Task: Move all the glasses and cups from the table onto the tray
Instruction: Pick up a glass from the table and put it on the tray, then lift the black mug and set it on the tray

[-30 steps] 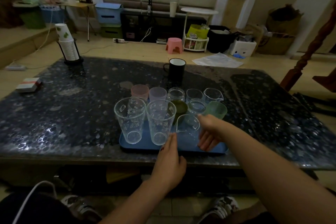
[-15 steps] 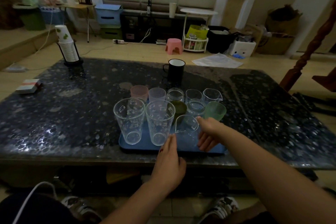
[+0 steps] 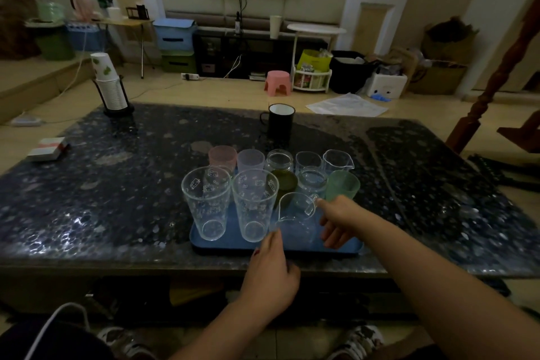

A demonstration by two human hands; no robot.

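Head view, dim light. Blue tray (image 3: pixel 204 244) at the near edge of the dark speckled table (image 3: pixel 87 199), crowded with glasses; its floor mostly covered. Front row: two tall printed glasses (image 3: pixel 206 203), then a clear spouted cup (image 3: pixel 296 219). Right hand (image 3: pixel 336 221) curled around the cup's far side, fingertips blurred through the glass; whether it grips firmly cannot be told. Left hand (image 3: pixel 270 269) flat, fingers extended, tips touching the cup's near wall. Black mug (image 3: pixel 279 123) off-tray, well behind. Back-row cups partly overlapped.
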